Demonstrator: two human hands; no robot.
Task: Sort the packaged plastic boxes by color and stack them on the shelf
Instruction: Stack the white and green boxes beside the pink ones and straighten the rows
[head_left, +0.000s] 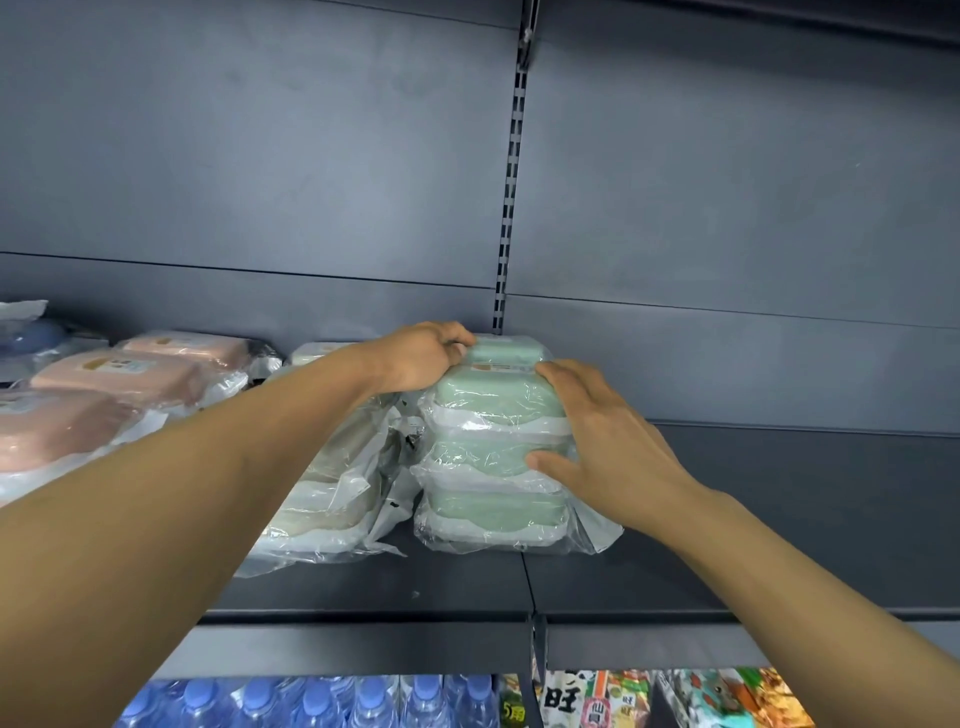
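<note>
A stack of green plastic boxes (493, 467) in clear wrap stands on the dark shelf (779, 493), several high. My left hand (423, 358) grips the top green box (501, 356) at its left end, fingers curled over its edge. My right hand (602, 431) presses flat against the right side of the stack, thumb on the front of a middle box. To the left, a stack of white boxes (322, 499) lies partly hidden behind my left forearm. Pink boxes (104, 384) are piled at the far left.
A blue packaged item (31, 332) sits at the far left edge. The shelf's right half is bare dark metal. A slotted upright (511, 182) runs up the back panel. Below the shelf are water bottles (311, 701) and snack packets (649, 696).
</note>
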